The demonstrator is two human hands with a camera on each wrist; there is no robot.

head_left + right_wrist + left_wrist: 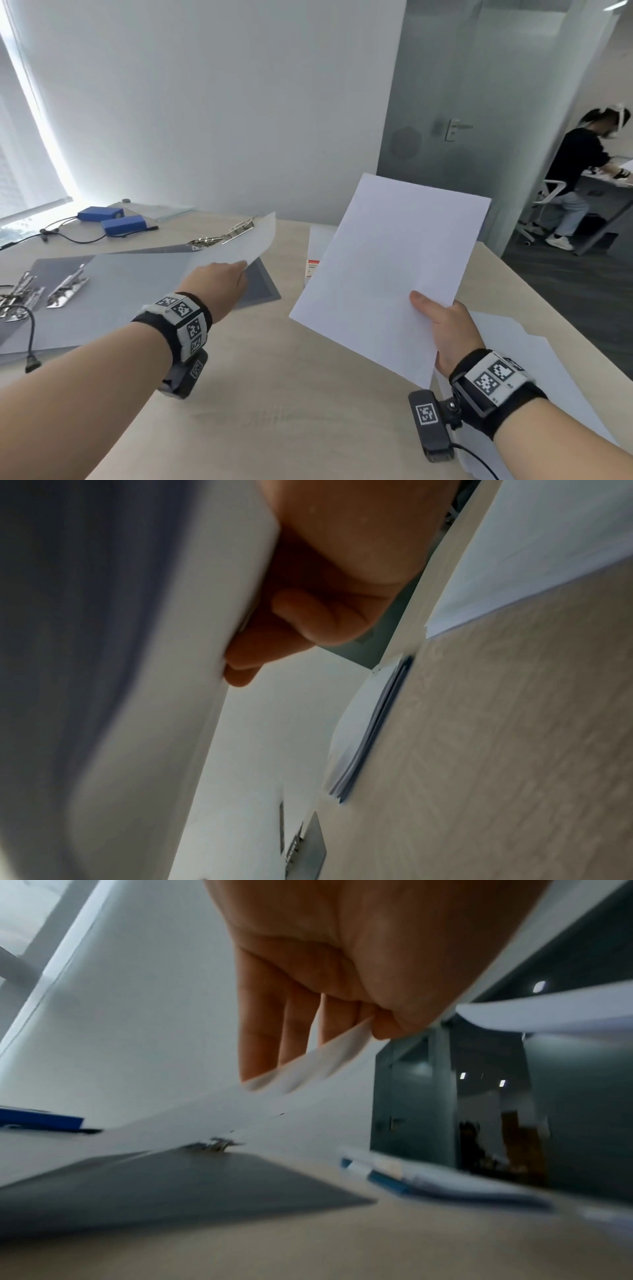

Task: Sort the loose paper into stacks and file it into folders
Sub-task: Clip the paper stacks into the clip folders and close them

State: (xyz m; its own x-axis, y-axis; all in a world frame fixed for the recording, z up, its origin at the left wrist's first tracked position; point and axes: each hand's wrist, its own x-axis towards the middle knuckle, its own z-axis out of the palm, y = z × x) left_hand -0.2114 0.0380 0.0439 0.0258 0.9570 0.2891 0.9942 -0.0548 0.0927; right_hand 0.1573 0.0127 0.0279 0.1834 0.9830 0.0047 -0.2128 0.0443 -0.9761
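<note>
My left hand (219,284) pinches the near edge of a white sheet (236,245) that hangs over an open grey folder (260,287) with a metal clip (222,236). The left wrist view shows the fingers (274,1031) curled on that sheet (212,1110), above the grey folder (192,1180). My right hand (442,329) holds a thin stack of white paper (394,267) tilted up over the desk, thumb on top. Its fingers (260,647) press behind the stack (143,696) in the right wrist view.
A second grey folder with clips (65,291) lies at the left under a sheet. Loose paper (534,363) covers the desk's right edge, and another pile (317,246) sits behind the held stack. Two blue packs with cables (113,221) are at the back left. A person (575,178) sits beyond the glass door.
</note>
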